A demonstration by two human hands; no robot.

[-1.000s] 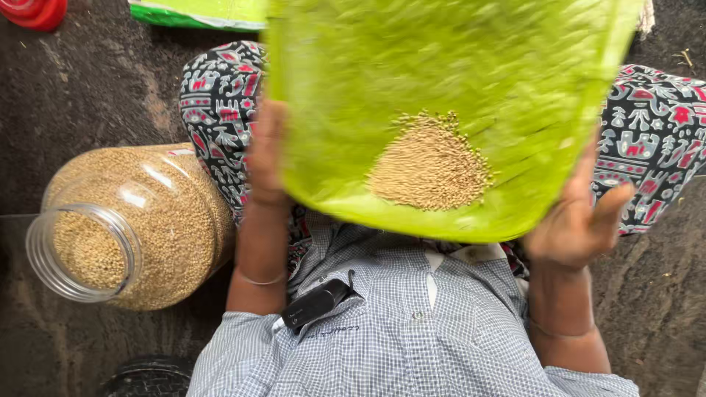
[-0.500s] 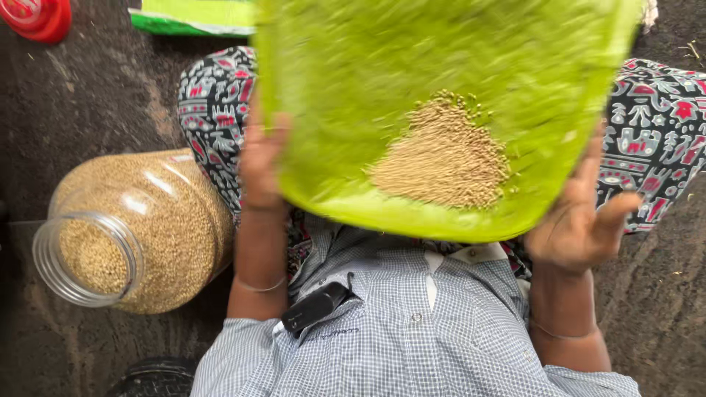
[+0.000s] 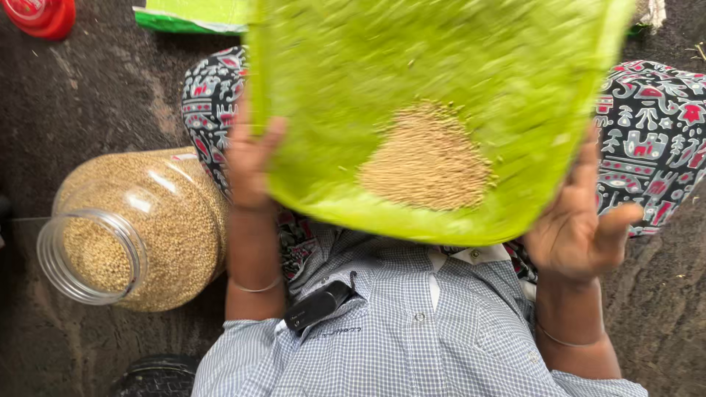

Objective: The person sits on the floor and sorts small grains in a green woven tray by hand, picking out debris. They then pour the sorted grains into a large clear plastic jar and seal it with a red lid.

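Note:
A large lime-green plastic winnowing tray is held over my lap, blurred by motion. A heap of small tan grains lies in its near half. My left hand grips the tray's left edge, thumb over the rim. My right hand holds the right edge from below, fingers spread against it. Both wrists wear thin bangles.
A clear plastic jar full of the same grain lies tilted on the dark floor at my left, mouth open toward me. A red lid sits top left, a green sack beyond the tray. A black clip device hangs on my checked shirt.
The tray has shifted slightly left and been shaken; the grain heap has rounded and slid a little. My left hand has moved a little left and down on the rim.

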